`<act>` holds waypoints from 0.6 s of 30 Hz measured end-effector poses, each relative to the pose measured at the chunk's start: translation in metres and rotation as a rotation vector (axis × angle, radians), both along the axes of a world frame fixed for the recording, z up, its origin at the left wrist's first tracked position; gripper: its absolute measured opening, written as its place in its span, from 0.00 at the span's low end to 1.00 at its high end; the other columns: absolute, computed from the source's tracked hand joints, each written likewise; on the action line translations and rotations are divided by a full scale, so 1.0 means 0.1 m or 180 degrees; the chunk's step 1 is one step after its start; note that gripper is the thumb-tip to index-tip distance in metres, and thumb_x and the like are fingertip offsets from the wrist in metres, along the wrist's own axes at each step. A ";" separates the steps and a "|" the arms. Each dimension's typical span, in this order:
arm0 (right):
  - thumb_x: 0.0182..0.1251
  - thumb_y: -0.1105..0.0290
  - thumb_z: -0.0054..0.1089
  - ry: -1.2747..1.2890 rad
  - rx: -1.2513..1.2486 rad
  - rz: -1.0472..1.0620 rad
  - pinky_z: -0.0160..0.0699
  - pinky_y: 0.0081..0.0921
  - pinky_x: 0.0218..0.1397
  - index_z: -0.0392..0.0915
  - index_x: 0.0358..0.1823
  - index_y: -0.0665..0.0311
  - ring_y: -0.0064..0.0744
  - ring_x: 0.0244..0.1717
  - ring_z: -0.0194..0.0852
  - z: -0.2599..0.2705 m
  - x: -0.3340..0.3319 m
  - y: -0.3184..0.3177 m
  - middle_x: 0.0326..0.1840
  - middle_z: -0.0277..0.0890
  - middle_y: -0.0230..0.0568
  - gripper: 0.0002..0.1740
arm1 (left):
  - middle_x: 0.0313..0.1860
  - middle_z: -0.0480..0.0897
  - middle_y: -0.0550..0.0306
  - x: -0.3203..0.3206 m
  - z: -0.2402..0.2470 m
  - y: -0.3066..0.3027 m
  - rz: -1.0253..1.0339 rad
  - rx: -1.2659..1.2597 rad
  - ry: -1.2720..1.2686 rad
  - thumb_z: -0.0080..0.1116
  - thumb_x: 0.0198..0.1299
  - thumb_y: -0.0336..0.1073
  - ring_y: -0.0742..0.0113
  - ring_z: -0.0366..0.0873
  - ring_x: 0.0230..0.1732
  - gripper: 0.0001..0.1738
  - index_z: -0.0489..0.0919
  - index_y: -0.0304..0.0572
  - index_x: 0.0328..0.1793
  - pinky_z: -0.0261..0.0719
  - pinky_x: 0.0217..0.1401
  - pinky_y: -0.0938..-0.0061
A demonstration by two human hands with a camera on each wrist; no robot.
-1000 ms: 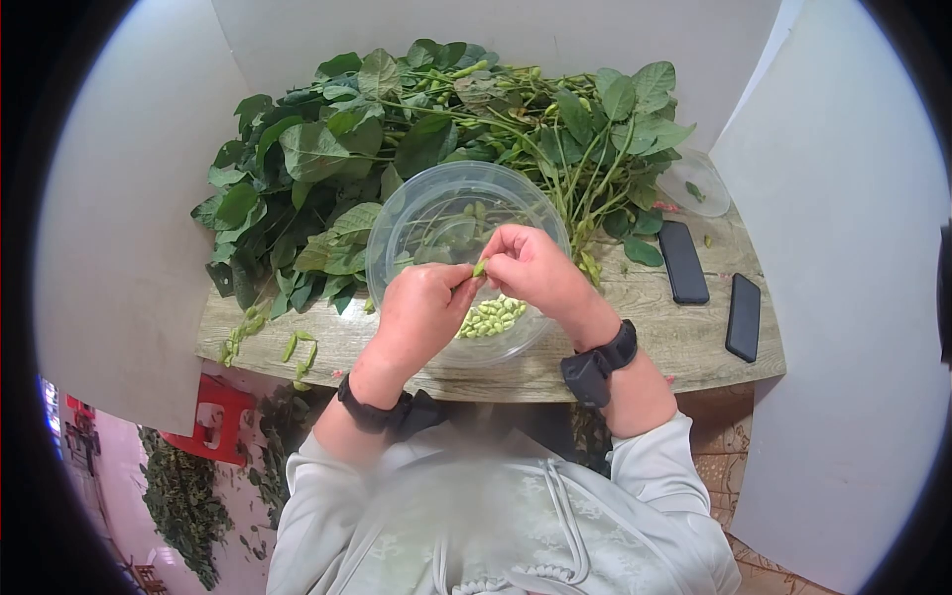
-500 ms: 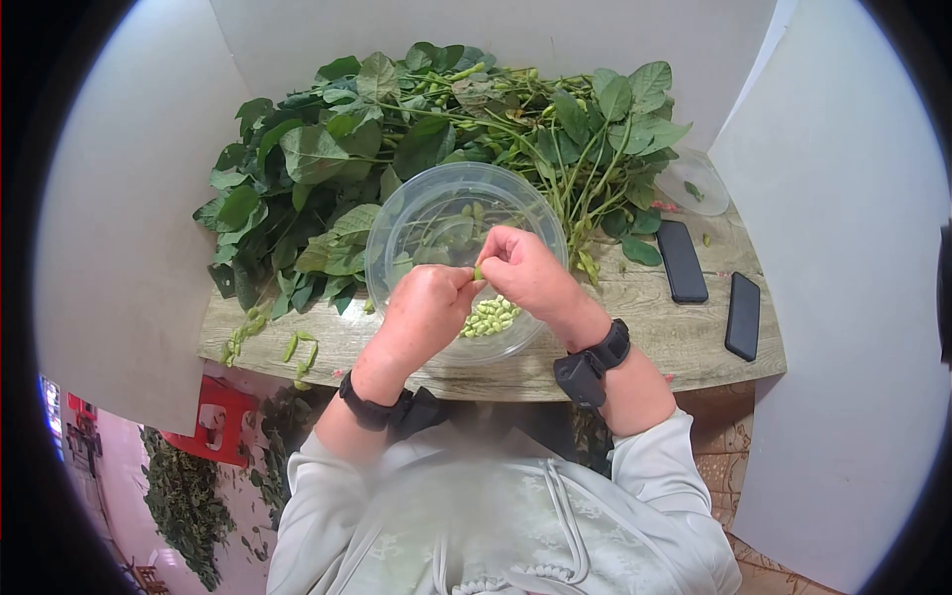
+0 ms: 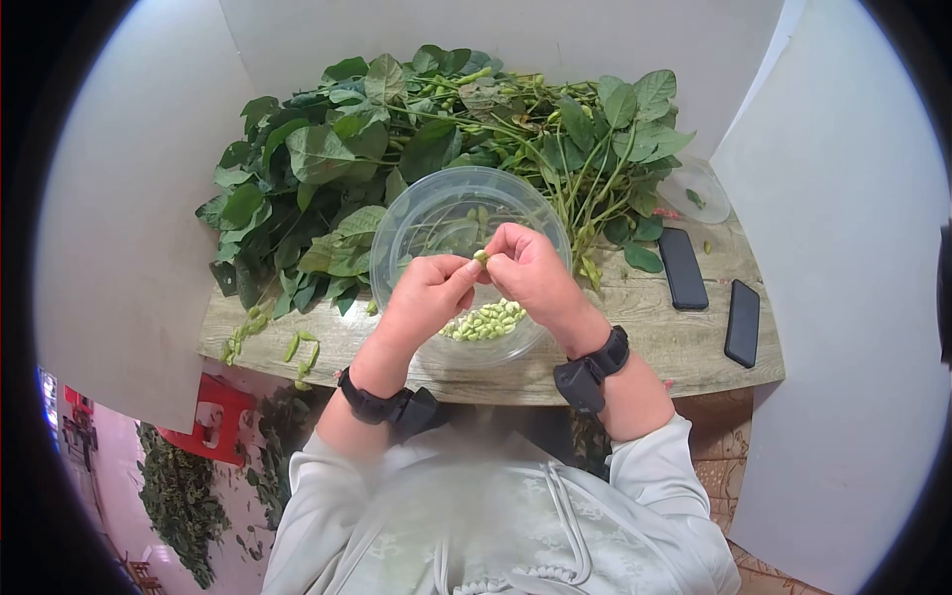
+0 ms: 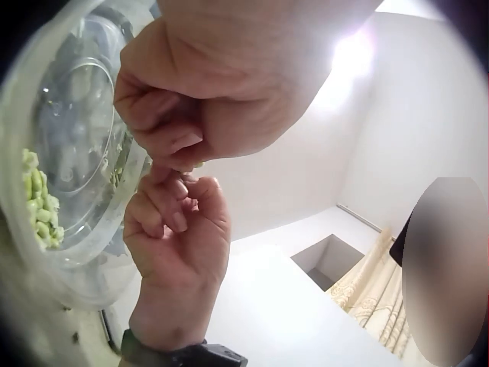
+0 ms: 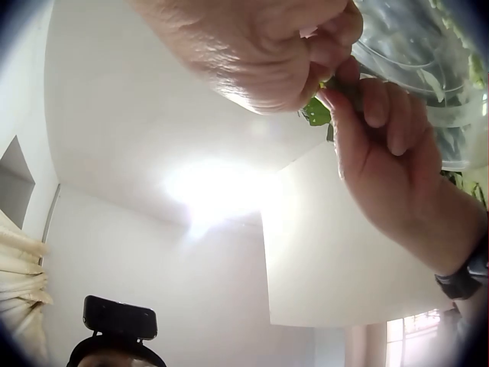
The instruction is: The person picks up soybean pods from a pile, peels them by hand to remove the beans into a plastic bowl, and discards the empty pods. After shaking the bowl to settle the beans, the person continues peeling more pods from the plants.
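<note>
My left hand (image 3: 424, 296) and right hand (image 3: 540, 280) meet fingertip to fingertip above a clear plastic tub (image 3: 470, 177). Between them they pinch a small green soybean pod (image 3: 481, 256), mostly covered by thumbs and forefingers. Beneath the hands, a heap of pale green shelled soybeans (image 3: 486, 321) lies at the near side of the tub bottom; the same beans (image 4: 42, 202) show at the left of the left wrist view. In the right wrist view, the left hand's fingers (image 5: 374, 103) press thumb against forefinger right beside the right hand.
Behind the tub spreads a big pile of leafy soybean plants (image 3: 317, 154). A few loose pods (image 3: 300, 349) lie at the table's left front. Two black phones (image 3: 682, 268) and a clear lid (image 3: 696, 191) are on the right. White panels (image 3: 833, 297) enclose the table.
The left hand has shifted slightly and its fingers have changed their hold on the pod. A rounder, paler end now shows between the fingertips, and more of the bean heap is visible.
</note>
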State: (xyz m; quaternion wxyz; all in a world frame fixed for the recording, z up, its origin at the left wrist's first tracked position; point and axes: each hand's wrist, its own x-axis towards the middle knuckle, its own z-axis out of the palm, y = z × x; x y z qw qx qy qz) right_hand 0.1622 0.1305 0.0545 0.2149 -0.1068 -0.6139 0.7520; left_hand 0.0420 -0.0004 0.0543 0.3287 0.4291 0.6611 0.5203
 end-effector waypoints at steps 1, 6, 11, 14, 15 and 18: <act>0.63 0.78 0.56 -0.0003 -0.0003 -0.0004 0.73 0.17 0.34 0.74 0.32 0.67 0.15 0.32 0.73 0.00 0.00 0.01 0.30 0.77 0.31 0.02 | 0.18 0.76 0.65 -0.03 -0.02 0.00 -0.0027 0.0017 -0.0253 0.56 0.72 0.40 0.80 0.69 0.21 0.16 0.86 0.33 0.41 0.68 0.25 0.78; 0.65 0.75 0.61 -0.0290 0.0594 0.0024 0.74 0.17 0.34 0.76 0.38 0.70 0.14 0.32 0.75 -0.06 -0.01 0.10 0.32 0.79 0.32 0.05 | 0.20 0.78 0.60 -0.06 -0.13 0.04 0.0179 0.0157 0.0252 0.56 0.71 0.39 0.78 0.71 0.23 0.16 0.87 0.33 0.42 0.69 0.27 0.77; 0.67 0.70 0.65 -0.0287 0.1233 -0.0094 0.71 0.15 0.32 0.77 0.42 0.69 0.12 0.31 0.72 -0.12 -0.02 0.12 0.31 0.79 0.29 0.10 | 0.25 0.84 0.49 -0.01 0.01 0.00 0.0367 0.0259 0.1188 0.60 0.67 0.36 0.71 0.74 0.24 0.13 0.86 0.31 0.43 0.73 0.31 0.71; 0.69 0.69 0.64 -0.0339 0.1226 0.0052 0.69 0.14 0.31 0.78 0.43 0.68 0.10 0.30 0.70 -0.07 0.01 0.17 0.31 0.78 0.27 0.09 | 0.24 0.83 0.49 0.00 -0.02 -0.03 0.0391 0.0506 0.1380 0.61 0.66 0.35 0.71 0.74 0.24 0.12 0.85 0.30 0.43 0.73 0.30 0.72; 0.69 0.70 0.63 -0.0355 0.1085 0.0142 0.69 0.14 0.31 0.78 0.42 0.67 0.10 0.30 0.70 -0.04 0.02 0.17 0.30 0.78 0.27 0.08 | 0.24 0.83 0.49 0.02 -0.01 -0.04 0.0384 0.0501 0.1379 0.61 0.66 0.35 0.71 0.74 0.24 0.12 0.85 0.30 0.43 0.73 0.30 0.72; 0.68 0.72 0.62 -0.0708 0.1122 0.0172 0.68 0.17 0.30 0.79 0.41 0.69 0.13 0.28 0.69 0.05 0.07 0.16 0.29 0.78 0.29 0.07 | 0.24 0.83 0.49 0.07 0.01 -0.09 0.0436 0.0454 0.1342 0.64 0.64 0.34 0.71 0.73 0.22 0.11 0.85 0.30 0.43 0.72 0.28 0.72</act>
